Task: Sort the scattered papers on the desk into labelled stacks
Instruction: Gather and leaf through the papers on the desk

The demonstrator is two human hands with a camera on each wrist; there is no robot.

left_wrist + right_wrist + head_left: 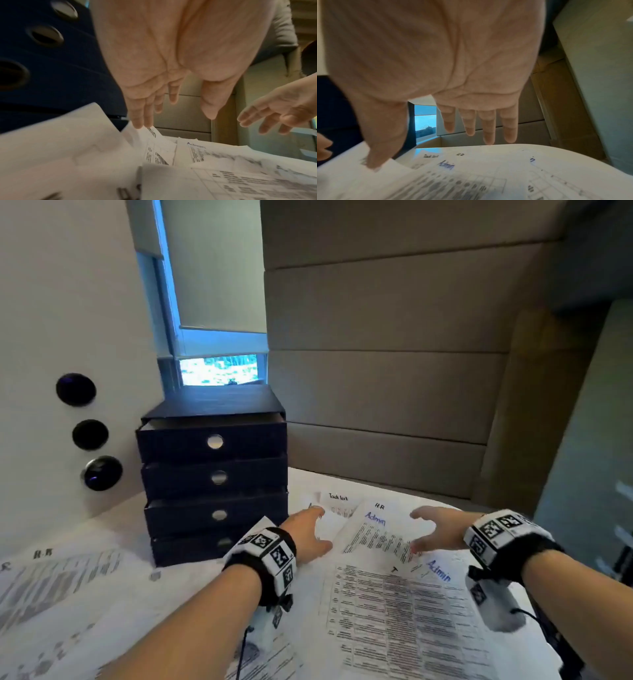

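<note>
At about 8 o'clock in the head view an HR-headed sheet (51,580) lies on the white tabletop (137,529), overlapping other printed pages. Toward 10 o'clock stands a dark drawer unit (214,477) of four drawers with round pulls, its top drawer slightly proud of the case.

Just right of it, near centre, the left hand (308,534) reaches forward with fingers straight and apart, holding nothing; in the left wrist view its fingertips (139,125) seem to touch the raised corner of a loose sheet. Between the two hands lies an Admin-marked sheet (378,537), with a "Task list" page (339,503) and a sheet headed HR tucked behind it at 12 o'clock. At 3 o'clock the right hand (433,530) hovers over that sheet's right edge, fingers spread and clamped on nothing. Below, at 5 o'clock, a large table sheet (404,621) also carries "Admin" in blue.

Judging by this, the sorting has barely begun: the pages bear headings, but they overlap at all angles and no squared stack shows anywhere. Nearly all the gathering by heading remains.
</note>
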